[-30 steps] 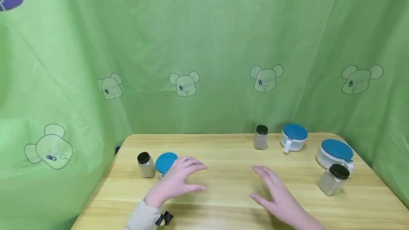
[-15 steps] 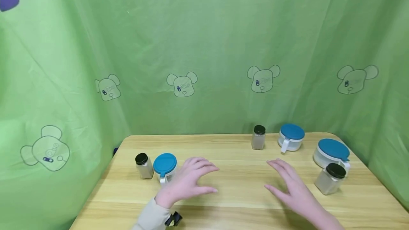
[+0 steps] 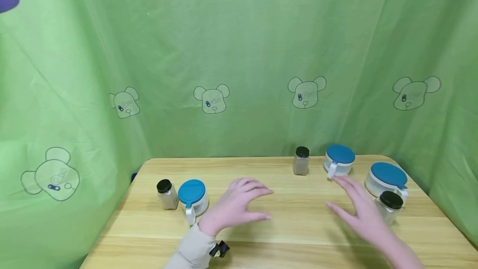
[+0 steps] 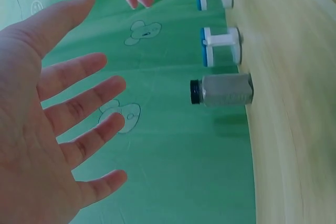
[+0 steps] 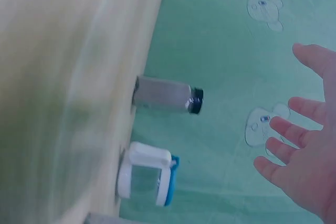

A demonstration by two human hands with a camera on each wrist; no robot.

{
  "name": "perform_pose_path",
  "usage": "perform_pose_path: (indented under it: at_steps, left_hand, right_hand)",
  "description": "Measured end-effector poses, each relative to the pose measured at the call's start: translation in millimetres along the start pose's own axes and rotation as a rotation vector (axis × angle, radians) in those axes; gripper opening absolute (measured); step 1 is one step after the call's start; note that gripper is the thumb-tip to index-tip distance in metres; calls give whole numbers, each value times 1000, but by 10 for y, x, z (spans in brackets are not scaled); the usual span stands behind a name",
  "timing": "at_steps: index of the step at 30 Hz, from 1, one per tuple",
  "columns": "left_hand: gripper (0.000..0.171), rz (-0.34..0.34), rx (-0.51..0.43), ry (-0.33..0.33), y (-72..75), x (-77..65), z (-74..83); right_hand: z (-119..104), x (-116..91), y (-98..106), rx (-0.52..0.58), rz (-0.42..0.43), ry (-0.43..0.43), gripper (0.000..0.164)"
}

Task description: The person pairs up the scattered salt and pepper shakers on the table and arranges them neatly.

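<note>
My left hand [image 3: 236, 206] hovers over the middle of the table, fingers spread and holding nothing. To its left stand a small round container [image 3: 192, 196] with a blue lid and white handle, and a black-lidded clear jar [image 3: 167, 194]. Over the right half my right hand [image 3: 360, 211] is likewise spread and holds nothing. It partly hides a second black-lidded jar [image 3: 390, 203] in the head view. Beyond it are two more blue-lidded containers, one at the back [image 3: 339, 160] and one at the right [image 3: 386, 179]. Another black-lidded jar [image 5: 164, 95] stands upright near the back edge.
The wooden table [image 3: 261, 169] reaches back to a green curtain [image 3: 254, 128] printed with bear heads, which also hangs at both sides. A black strap piece [image 3: 219, 249] sits at the left sleeve's cuff.
Both hands have moved to the right, staying spread. The left hand no longer covers part of the left blue-lidded container; the right hand now overlaps the front right jar. The containers and jars stay put.
</note>
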State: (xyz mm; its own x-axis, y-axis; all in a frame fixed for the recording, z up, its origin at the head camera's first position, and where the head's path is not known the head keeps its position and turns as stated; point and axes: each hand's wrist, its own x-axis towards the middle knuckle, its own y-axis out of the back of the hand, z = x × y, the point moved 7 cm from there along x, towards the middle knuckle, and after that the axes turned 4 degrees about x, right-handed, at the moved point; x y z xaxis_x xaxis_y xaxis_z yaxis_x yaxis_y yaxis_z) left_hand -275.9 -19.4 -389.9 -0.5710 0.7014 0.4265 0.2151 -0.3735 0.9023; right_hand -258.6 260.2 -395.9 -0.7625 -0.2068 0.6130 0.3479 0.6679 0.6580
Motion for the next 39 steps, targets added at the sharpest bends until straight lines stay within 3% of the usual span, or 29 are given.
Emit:
perform_pose_path:
  at_steps: [8,14,25,32,39]
  left_hand:
    - [61,42,8,-36,-27,237,146]
    - [61,63,35,-53,-56,394,242]
    - [65,25,6,-4,-156,652,381]
    - [65,-20,-12,29,-256,782,446]
    - [67,-44,-46,78,-379,912,518]
  right_hand:
    - [96,92,248,-28,40,7,72]
    - [249,152,374,-16,42,-48,68]
    - [622,166,612,11,80,-131,66]
    - [841,129,731,-38,70,-231,66]
    - [1082,67,850,-65,79,-269,67]
